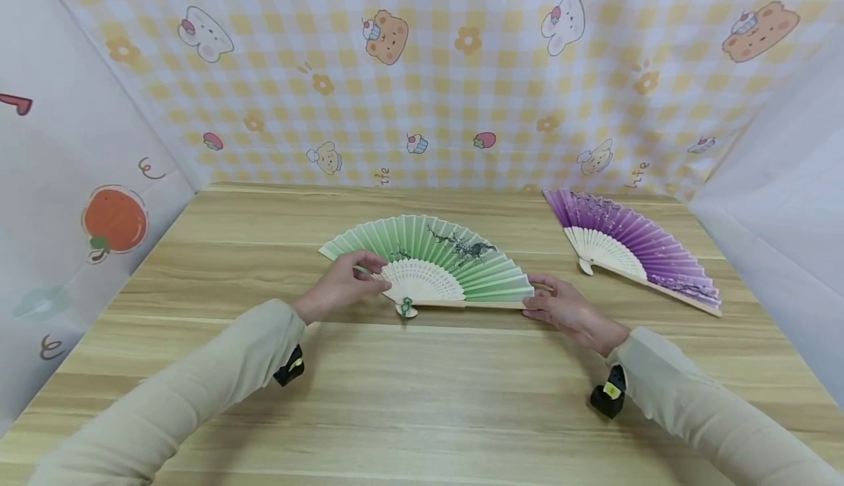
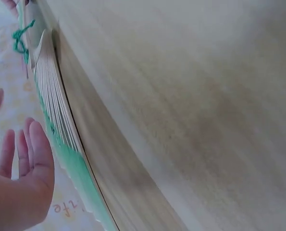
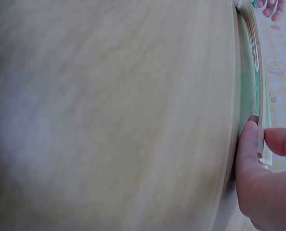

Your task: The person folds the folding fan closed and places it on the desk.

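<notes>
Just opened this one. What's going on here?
A person has a green folding fan spread open on the wooden table. Their right hand pinches the right end of its edge stick between thumb and finger, while the left hand is over the fan's left side without gripping it. A purple fan, also spread, lies farther right, untouched.

The green fan before me is spread wide, to the left of the purple fan and a little nearer to me. Its pleated leaf shades from pale to deeper green and carries a dark branching print. Pale, pierced ribs gather at a pivot tied with green cord. I pinch its near guard stick with my right hand, at the end towards the purple fan.
</notes>
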Demonstrator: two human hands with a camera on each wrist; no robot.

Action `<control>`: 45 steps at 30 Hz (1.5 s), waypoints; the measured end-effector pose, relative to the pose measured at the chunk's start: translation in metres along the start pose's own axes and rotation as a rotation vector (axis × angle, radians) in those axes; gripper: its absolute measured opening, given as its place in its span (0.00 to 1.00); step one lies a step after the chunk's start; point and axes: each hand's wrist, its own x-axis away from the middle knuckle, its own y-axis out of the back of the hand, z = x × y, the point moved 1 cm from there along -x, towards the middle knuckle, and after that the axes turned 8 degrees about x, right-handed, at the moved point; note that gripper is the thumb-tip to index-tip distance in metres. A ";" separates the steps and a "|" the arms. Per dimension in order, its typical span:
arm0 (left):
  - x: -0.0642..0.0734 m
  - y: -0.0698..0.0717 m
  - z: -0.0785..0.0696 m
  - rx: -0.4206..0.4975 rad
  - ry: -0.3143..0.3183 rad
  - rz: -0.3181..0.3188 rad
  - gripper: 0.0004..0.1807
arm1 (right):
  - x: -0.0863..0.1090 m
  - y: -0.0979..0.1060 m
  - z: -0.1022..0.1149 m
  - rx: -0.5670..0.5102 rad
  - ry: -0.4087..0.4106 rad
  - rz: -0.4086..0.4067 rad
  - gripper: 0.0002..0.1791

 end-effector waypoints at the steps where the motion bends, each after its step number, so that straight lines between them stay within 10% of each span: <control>1: -0.001 0.002 0.001 -0.006 -0.004 -0.015 0.22 | 0.000 0.000 0.000 0.002 -0.001 0.000 0.32; 16: -0.018 0.035 0.007 -0.046 -0.017 -0.185 0.21 | 0.001 0.001 -0.001 0.034 0.011 -0.007 0.34; 45: -0.035 0.071 0.033 -0.131 0.102 -0.247 0.22 | 0.002 0.003 -0.001 0.044 0.009 0.004 0.32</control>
